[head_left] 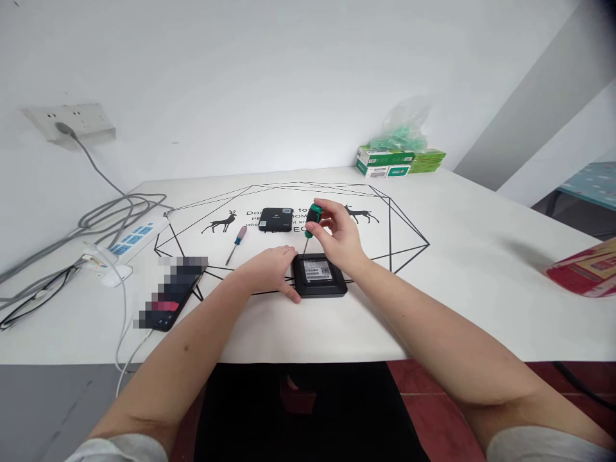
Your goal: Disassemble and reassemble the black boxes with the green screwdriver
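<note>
1. Black box: just below frame center.
2. Left hand: thumb and fingers gripping box's left edge; should brace firmly.
3. Right hand: fingers closed on green screwdriver, tip by box's upper-left corner; I'd stand shaft square, press evenly, turn slow.

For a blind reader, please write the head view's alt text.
The right hand holds a green-handled screwdriver down to a black box; the left hand rests at the box's side. Another screwdriver lies on the white table.

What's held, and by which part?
Right hand: green screwdriver, by the handle. Left hand: at left side of near black box; can't tell if it grips.
</note>
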The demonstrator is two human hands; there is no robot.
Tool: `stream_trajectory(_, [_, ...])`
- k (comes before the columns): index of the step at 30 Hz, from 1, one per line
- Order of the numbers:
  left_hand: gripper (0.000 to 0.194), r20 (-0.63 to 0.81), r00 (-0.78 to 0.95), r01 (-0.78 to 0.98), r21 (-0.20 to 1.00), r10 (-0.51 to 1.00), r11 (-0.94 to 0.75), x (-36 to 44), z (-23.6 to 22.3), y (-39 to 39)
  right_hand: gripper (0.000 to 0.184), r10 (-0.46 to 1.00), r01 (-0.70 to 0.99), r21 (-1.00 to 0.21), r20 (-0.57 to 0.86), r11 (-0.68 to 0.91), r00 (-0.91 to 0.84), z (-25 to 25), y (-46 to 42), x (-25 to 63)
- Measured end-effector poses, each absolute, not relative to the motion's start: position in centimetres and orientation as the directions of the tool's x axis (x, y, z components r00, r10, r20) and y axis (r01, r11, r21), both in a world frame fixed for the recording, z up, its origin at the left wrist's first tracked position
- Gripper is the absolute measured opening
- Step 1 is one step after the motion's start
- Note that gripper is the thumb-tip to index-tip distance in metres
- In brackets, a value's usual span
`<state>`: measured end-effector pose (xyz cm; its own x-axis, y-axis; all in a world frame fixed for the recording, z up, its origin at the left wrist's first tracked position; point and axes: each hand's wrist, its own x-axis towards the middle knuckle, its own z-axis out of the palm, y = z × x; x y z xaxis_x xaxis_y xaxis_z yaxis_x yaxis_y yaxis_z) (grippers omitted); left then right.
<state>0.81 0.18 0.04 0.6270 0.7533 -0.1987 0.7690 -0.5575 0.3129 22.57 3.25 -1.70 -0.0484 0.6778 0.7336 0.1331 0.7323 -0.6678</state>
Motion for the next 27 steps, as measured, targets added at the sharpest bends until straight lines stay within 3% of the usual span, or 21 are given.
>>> stream_trajectory(13, [0.090,-0.185,0.618,0.779,0.270,0.764,-0.566,1.2,-0.1,0.3,0.042,0.669,0.120,-0.659,0.740,0.742,-0.074,-1.5,2.8,22.4])
stream_trajectory(21, [0.142,-0.245,0.615,0.787,0.253,0.749,-0.563,0.9,-1.2,0.2,0.041,0.600,0.198,-0.569,0.784,0.798,-0.163,-1.2,2.4,22.3])
stream_trajectory(27, [0.148,-0.292,0.629,0.777,0.282,0.721,-0.563,0.8,-1.3,0.5,0.032,0.577,0.200,-0.544,0.794,0.815,-0.189,-0.7,2.3,22.6])
